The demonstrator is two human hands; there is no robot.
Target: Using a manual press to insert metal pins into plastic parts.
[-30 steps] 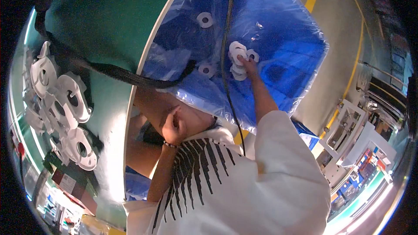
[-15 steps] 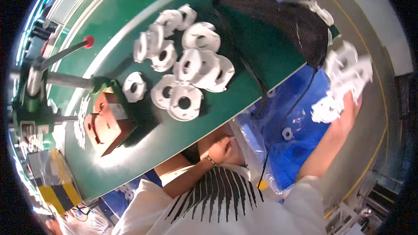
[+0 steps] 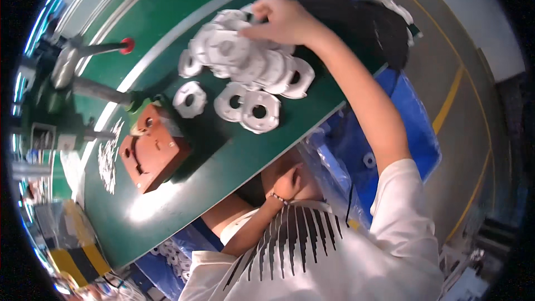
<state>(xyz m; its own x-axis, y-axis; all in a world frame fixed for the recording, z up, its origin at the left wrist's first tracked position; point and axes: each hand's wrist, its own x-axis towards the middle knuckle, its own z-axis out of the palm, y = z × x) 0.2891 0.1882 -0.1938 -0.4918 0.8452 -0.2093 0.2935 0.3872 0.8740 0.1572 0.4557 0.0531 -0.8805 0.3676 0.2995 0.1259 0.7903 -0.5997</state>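
My right hand (image 3: 284, 21) reaches over the far side of a heap of white ring-shaped plastic parts (image 3: 228, 50) on the green table. Its thumb and fingers are apart at the heap's edge, slightly blurred, and I see no part gripped between them. Several parts overlap there, each with a round central hole. Two more rings (image 3: 259, 111) overlap on the near side, and a single ring (image 3: 189, 100) lies apart to the left. My left hand (image 3: 287, 184) rests on my lap with its fingers curled in, and nothing shows in it.
A hand press with a red-knobbed lever (image 3: 127, 45) stands left, beside an orange-brown fixture block (image 3: 153, 150). Right of the table is a plastic-lined blue bin (image 3: 415, 134) with a small white ring inside. A black mesh bag (image 3: 379, 30) lies at the table's far right.
My right hand has swung from above the blue bin to the table. The bunch of white parts it carried is now on the heap, which has grown. My left hand stays on my lap.
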